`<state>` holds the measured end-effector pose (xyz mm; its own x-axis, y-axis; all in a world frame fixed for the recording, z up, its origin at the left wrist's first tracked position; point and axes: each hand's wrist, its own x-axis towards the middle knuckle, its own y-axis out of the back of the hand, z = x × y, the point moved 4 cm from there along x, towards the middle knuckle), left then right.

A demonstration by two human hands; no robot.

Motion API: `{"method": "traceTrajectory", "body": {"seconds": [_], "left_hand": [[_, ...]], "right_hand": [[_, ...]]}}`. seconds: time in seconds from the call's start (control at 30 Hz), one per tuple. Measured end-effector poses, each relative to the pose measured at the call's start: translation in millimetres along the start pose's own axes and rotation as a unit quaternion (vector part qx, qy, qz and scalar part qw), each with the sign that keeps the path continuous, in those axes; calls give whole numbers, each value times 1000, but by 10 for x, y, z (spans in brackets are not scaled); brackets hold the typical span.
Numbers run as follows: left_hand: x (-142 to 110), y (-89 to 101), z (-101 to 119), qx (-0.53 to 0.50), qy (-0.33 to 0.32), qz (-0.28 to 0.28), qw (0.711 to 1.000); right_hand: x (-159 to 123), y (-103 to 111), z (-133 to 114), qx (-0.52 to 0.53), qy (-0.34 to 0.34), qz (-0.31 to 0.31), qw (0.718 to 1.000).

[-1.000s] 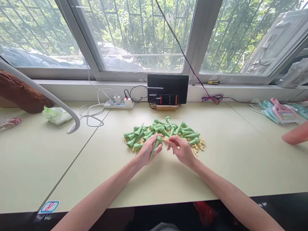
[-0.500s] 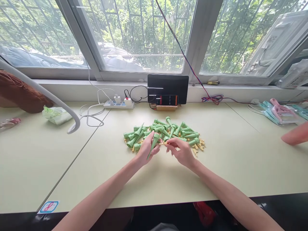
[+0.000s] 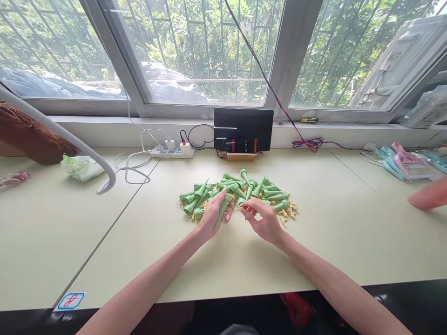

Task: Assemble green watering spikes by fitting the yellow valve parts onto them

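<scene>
My left hand [image 3: 212, 215] is closed around a green plastic watering spike [image 3: 222, 210], its ribbed cap up and its pointed end slanting down toward me. Just to the right, my right hand [image 3: 262, 217] pinches a small yellow valve piece [image 3: 239, 207] between thumb and fingertips, a short gap away from the spike. Beyond both hands lies a loose heap of green spikes [image 3: 200, 190]. Small yellow valve pieces [image 3: 284, 215] are scattered at the heap's right edge, and a few more show among the spikes.
Behind the heap, a phone [image 3: 242, 145] with a timer leans against a black screen [image 3: 244, 121]. A white power strip [image 3: 172, 151] with cables sits back left. Pink and blue plastic clips [image 3: 408, 160] lie at right, near part of another person's arm [image 3: 428, 195]. A white curved tube [image 3: 87, 151] crosses the left.
The yellow valve piece in my right hand has turned and shifted slightly down, away from the spike's cap. My left hand has tilted the spike a little and drawn it slightly left.
</scene>
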<state>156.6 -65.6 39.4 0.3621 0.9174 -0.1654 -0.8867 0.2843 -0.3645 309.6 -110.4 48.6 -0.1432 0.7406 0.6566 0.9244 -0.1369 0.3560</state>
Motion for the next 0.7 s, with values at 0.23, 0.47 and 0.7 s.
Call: {"method": "traceTrajectory", "body": {"seconds": [0.23, 0.47, 0.7], "left_hand": [[-15, -24, -19, 4, 4, -26, 1000], [-11, -20, -42, 13, -9, -16, 1000], [-29, -58, -53, 21, -9, -9, 1000]], "right_hand": [[-3, 1, 15, 6, -29, -12, 999], [-24, -10, 26, 14, -35, -16, 999], [-3, 21, -8, 7, -26, 19, 999]]}}
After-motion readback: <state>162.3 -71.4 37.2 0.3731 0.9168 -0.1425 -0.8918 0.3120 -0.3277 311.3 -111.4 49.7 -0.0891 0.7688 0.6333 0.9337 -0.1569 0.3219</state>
